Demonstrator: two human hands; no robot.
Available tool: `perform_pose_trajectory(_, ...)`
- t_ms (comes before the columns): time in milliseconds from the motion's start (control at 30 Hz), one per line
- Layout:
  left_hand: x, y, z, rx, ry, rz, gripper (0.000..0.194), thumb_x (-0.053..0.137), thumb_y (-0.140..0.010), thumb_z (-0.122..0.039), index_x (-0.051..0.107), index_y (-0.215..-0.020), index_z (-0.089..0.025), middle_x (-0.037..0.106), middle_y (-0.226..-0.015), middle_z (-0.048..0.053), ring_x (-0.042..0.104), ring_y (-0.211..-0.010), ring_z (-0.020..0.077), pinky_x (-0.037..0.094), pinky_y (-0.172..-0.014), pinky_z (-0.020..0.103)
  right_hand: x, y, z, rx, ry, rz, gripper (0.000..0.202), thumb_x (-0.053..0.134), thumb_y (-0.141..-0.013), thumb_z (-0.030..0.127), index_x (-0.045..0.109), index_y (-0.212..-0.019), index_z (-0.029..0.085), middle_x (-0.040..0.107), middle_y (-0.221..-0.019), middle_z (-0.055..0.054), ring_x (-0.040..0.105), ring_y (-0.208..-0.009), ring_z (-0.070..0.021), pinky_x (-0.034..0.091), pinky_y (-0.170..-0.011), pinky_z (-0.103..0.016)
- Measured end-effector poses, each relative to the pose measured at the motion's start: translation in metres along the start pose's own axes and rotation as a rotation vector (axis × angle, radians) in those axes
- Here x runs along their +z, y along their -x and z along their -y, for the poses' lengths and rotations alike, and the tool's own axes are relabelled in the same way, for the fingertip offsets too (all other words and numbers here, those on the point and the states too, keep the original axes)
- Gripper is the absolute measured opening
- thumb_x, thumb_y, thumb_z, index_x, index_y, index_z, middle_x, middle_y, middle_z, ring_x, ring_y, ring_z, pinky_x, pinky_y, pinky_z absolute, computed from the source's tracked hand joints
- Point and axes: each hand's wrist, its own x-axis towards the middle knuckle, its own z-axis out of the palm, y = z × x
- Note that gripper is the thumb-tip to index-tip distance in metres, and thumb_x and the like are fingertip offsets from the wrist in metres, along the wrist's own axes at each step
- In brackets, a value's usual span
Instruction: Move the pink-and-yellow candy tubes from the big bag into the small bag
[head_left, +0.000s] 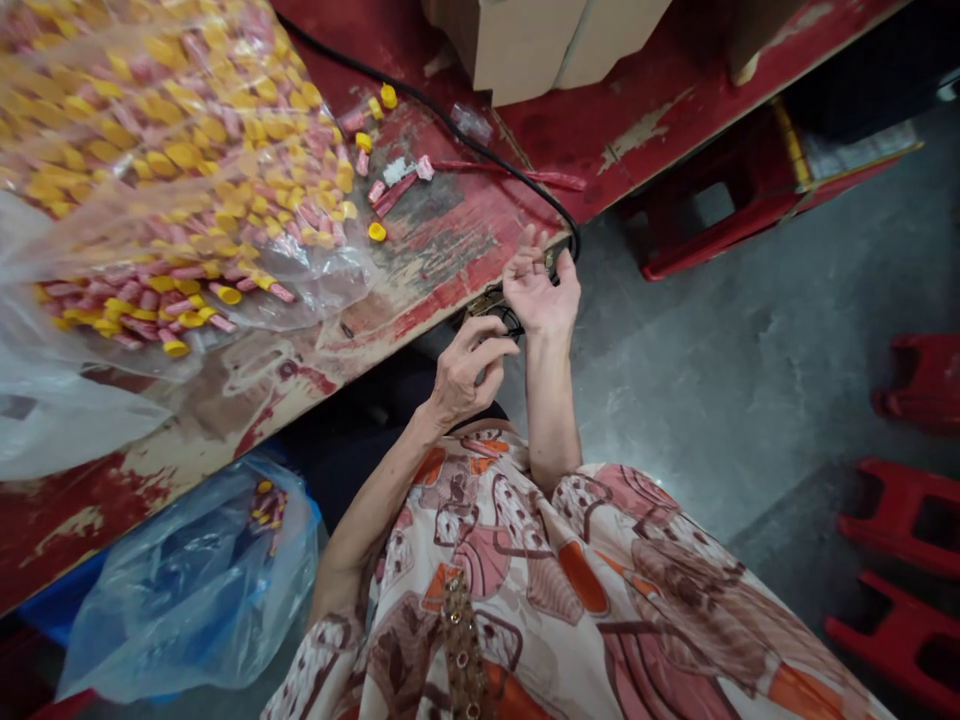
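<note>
Meeting at the table's [465, 250] near edge, the left hand [466, 370] pinches a small dark clip [501, 312] while the right hand's [541, 290] curled fingers touch the black cable [450, 122] there.

No readable txt anywhere tbh. Cardboard boxes [547, 40] at top center are blank on the sides showing, clear bag of caps [150, 150] upper left has no label, blue bag [187, 590] lower left no print either.
</note>
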Motion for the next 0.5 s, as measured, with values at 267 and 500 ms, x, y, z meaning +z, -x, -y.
perform_pose_trajectory(267,0.013,-0.005,-0.004,-0.037,-0.109,0.061,0.055,0.048,-0.109,-0.012,0.075,-0.156,-0.025,0.069,-0.139,0.014,0.072,-0.121,0.0214,0.065,-0.109,0.037,0.003,0.004,-0.004,-0.010,0.072,-0.024,0.041,0.041,-0.124,0.045,0.077,-0.115,0.027,0.086,-0.124,-0.005,0.068,-0.074,-0.0143,0.063,-0.064,-0.028)
perform_pose_trajectory(500,0.001,-0.009,-0.002,-0.006,0.005,0.017,0.035,0.052,-0.109,-0.010,0.078,-0.128,-0.023,0.070,-0.130,0.012,0.071,-0.118,0.0219,0.062,-0.104,0.037,0.000,-0.001,-0.009,0.037,0.120,-0.015,0.040,0.041,-0.124,0.045,0.076,-0.111,0.028,0.086,-0.112,-0.004,0.065,-0.070,-0.0143,0.060,-0.060,-0.027)
